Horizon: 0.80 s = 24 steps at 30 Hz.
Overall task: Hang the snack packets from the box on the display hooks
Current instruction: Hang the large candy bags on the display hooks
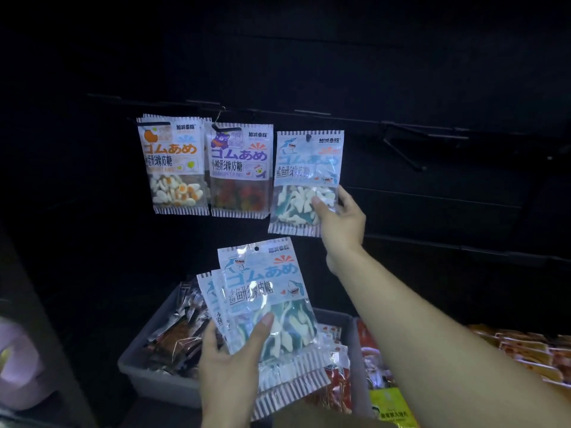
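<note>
My right hand [341, 220] pinches the lower right of a blue shark-gummy packet [304, 168] whose top hole sits at a display hook [308, 138] on the dark wall. My left hand [230, 362] grips a fanned stack of the same shark packets [265, 291] lower down, thumb across the front one. Left of the hook hang an egg-gummy packet [174, 163] and a bear-gummy packet [239, 168].
A grey box [160, 373] of mixed snack packets sits below my left hand. More red and yellow packets [525, 350] lie to the right. An empty black hook arm [404, 154] sticks out of the dark wall at right. A pale object [18, 366] is at the far left.
</note>
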Motion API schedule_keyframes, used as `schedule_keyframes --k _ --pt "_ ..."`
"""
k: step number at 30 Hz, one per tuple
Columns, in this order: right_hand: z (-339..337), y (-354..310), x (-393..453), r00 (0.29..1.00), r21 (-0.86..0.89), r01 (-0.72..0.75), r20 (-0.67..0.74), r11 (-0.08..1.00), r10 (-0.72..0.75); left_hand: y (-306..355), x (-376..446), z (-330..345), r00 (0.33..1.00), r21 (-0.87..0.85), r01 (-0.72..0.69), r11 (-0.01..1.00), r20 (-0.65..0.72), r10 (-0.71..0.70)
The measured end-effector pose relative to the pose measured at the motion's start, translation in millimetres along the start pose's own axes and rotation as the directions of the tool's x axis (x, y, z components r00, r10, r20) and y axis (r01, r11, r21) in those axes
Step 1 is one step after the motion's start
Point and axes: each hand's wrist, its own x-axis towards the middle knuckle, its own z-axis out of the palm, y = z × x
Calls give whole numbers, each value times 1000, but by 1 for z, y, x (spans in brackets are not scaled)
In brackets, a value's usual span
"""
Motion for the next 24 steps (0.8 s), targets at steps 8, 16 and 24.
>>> schedule_keyframes --k 8,16,24 --pt "-3 6 57 1000 -209 -12 -17 978 8 -1 12 -12 1000 30 1 1000 24 -1" --pt "-56 41 -60 965 -103 -261 -48 960 257 -34 23 -24 999 2 23 1000 23 -23" --pt "-88 41 -162 893 -324 -220 312 920 323 -17 -4 -22 995 4 10 1000 102 -10"
